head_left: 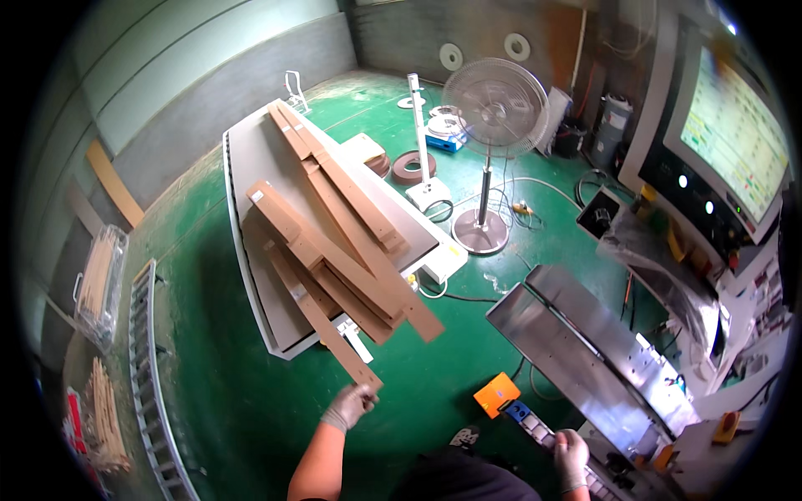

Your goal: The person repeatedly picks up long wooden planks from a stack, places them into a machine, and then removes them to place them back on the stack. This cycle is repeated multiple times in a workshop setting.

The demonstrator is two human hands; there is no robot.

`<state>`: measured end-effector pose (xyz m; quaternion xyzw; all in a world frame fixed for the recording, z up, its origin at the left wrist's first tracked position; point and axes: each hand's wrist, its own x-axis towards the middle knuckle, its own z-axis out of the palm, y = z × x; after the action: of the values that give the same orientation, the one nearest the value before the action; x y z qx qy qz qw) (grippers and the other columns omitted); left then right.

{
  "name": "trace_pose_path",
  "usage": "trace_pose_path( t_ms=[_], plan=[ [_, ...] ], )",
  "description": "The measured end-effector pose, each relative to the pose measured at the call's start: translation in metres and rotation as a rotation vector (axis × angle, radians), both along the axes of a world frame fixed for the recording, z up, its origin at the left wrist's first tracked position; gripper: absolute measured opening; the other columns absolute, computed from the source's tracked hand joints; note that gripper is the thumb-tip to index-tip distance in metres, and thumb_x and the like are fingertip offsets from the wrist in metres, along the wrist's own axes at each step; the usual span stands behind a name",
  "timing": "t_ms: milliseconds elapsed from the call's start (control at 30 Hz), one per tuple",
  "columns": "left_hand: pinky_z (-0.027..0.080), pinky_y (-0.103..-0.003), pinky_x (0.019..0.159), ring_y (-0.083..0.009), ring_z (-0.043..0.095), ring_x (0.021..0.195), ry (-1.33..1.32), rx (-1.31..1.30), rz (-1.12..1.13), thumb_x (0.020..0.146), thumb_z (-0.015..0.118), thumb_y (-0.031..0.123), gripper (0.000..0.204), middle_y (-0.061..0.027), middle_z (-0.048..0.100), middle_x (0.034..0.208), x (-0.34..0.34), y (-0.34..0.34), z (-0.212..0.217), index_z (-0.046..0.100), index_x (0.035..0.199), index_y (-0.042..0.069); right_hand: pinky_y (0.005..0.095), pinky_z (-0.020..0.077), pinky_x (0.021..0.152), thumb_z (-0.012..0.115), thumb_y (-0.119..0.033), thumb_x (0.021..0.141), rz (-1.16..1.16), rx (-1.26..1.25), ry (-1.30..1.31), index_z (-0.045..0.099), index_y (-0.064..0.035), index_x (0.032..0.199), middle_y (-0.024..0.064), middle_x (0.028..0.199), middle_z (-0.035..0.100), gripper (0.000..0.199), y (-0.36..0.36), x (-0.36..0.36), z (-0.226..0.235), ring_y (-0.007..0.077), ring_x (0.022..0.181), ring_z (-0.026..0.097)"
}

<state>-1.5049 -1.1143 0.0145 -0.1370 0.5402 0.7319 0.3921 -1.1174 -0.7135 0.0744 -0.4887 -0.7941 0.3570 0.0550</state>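
My left hand (pixel 351 407), in a pale glove, pinches the near end of a long, narrow brown board (pixel 334 338). This board slants over the near end of a long grey-topped table (pixel 253 288). Beside it, several more brown boards (pixel 368 288) lie in loose, overlapping stacks, some jutting past the table's edge. My right hand (pixel 571 455), also gloved, is curled closed at a segmented rail (pixel 535 427) on the right-hand machine. The hand's own back hides whatever its fingers may hold.
A metal machine bed (pixel 576 359) and an orange plate (pixel 497 394) stand at the right, below a large screen (pixel 735 138). Beyond the table are a pedestal fan (pixel 484 200), cables and tape rolls (pixel 413 167). A ladder (pixel 148 376) lies on the left.
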Motion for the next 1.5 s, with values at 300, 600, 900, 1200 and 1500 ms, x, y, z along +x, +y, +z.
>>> trace_pose_path(
  t_ms=[300, 600, 900, 1200, 1500],
  plan=[
    [0.052, -0.029, 0.095, -0.0124, 0.066, 0.107, 0.252, 0.205, -0.558, 0.100, 0.074, 0.033, 0.045, -0.0053, 0.073, 0.119, 0.164, 0.119, 0.062, 0.067, 0.132, 0.002, 0.0408, 0.0525, 0.104, 0.069, -0.036, 0.102, 0.776, -0.466, 0.331, 0.046, -0.0007, 0.154, 0.0237, 0.132, 0.069, 0.067, -0.077, -0.139, 0.089, 0.0358, 0.122, 0.068],
    [0.055, -0.042, 0.100, -0.0255, 0.066, 0.114, -0.290, 0.518, 0.307, 0.102, 0.061, 0.037, 0.032, -0.0077, 0.069, 0.120, 0.108, 0.108, 0.070, 0.063, 0.122, 0.012, 0.0316, 0.0499, 0.099, 0.075, -0.027, 0.097, 0.350, -0.710, 0.380, 0.066, 0.0046, 0.133, 0.0124, 0.119, 0.072, 0.049, -0.012, -0.013, 0.097, 0.0191, 0.112, 0.066],
    [0.056, -0.029, 0.091, -0.0119, 0.067, 0.102, 0.050, 0.428, -0.265, 0.106, 0.066, 0.031, 0.032, -0.0009, 0.068, 0.113, 0.116, 0.270, 0.128, 0.061, 0.128, 0.009, 0.0308, 0.0520, 0.091, 0.078, -0.039, 0.093, -0.158, -0.808, 0.056, 0.068, 0.0017, 0.125, 0.0087, 0.111, 0.071, 0.052, -0.046, 0.205, 0.107, 0.0155, 0.104, 0.066],
    [0.053, -0.036, 0.097, -0.0235, 0.069, 0.108, 0.499, 0.345, -1.321, 0.107, 0.061, 0.029, 0.039, -0.0177, 0.073, 0.117, 0.317, 0.422, 0.051, 0.063, 0.127, -0.004, 0.0387, 0.0554, 0.079, 0.071, -0.046, 0.096, -0.753, -0.439, 0.059, 0.076, 0.0013, 0.104, 0.0122, 0.090, 0.076, 0.048, -0.192, 0.208, 0.025, 0.0236, 0.085, 0.072],
    [0.054, -0.036, 0.090, -0.0264, 0.069, 0.093, 0.395, 0.189, -1.444, 0.106, 0.064, 0.029, 0.034, -0.0201, 0.074, 0.106, 0.394, 0.464, 0.051, 0.070, 0.118, -0.002, 0.0516, 0.0535, 0.083, 0.047, -0.051, 0.106, -0.812, -0.128, 0.009, 0.073, 0.0025, 0.102, 0.0285, 0.101, 0.071, 0.060, -0.143, 0.201, 0.024, 0.0490, 0.100, 0.067]
  ],
)
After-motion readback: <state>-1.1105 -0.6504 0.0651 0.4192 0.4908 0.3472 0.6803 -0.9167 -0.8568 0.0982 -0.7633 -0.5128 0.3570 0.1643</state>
